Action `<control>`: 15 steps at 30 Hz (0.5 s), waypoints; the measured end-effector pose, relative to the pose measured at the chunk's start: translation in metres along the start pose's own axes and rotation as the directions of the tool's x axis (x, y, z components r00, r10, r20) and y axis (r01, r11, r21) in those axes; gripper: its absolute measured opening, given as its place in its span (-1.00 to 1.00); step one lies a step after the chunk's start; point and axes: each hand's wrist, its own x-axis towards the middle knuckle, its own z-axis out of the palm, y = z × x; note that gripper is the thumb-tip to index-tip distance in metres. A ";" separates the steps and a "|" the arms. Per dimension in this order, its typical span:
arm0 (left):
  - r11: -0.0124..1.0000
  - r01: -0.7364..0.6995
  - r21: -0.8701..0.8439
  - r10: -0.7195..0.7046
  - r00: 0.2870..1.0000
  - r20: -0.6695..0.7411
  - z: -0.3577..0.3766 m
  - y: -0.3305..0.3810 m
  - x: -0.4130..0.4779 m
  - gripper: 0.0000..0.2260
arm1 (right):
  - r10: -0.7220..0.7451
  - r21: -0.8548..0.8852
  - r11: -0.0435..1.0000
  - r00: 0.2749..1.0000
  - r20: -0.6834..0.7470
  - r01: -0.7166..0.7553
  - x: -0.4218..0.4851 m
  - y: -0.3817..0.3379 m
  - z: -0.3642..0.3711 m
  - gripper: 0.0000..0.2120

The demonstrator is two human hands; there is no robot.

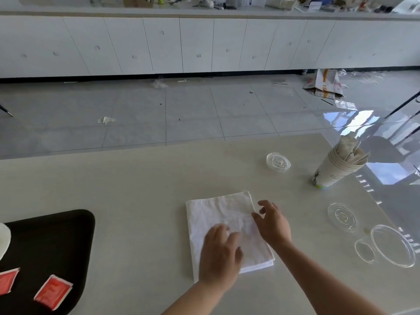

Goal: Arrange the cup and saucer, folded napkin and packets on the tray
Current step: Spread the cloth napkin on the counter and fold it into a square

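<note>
Hands (219, 253) (272, 223) at napkin (218, 212), apart from tray (56, 235)

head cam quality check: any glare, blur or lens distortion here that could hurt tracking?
Head view: strong window glare on the glossy floor at right. The cabinet doors fan outward from wide-angle distortion. The left hand is slightly motion-blurred and the right hand is sharper. The white napkin has low contrast against the pale table. The clear lid nearly vanishes.
</note>
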 end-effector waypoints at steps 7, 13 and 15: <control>0.959 0.012 0.283 -0.076 0.973 0.217 0.000 -0.069 -0.032 -0.36 | -0.056 -0.229 0.971 0.996 0.074 0.072 -0.045 -0.001 0.019 -0.65; 0.945 0.072 0.318 -0.150 0.961 0.231 -0.020 -0.105 -0.062 -0.33 | -0.149 -0.230 0.957 0.981 0.124 0.174 -0.067 -0.031 0.040 -0.66; 0.936 0.103 0.335 -0.187 0.956 0.227 -0.030 -0.121 -0.079 -0.32 | -0.208 -0.227 0.944 0.967 0.148 0.238 -0.078 -0.041 0.050 -0.66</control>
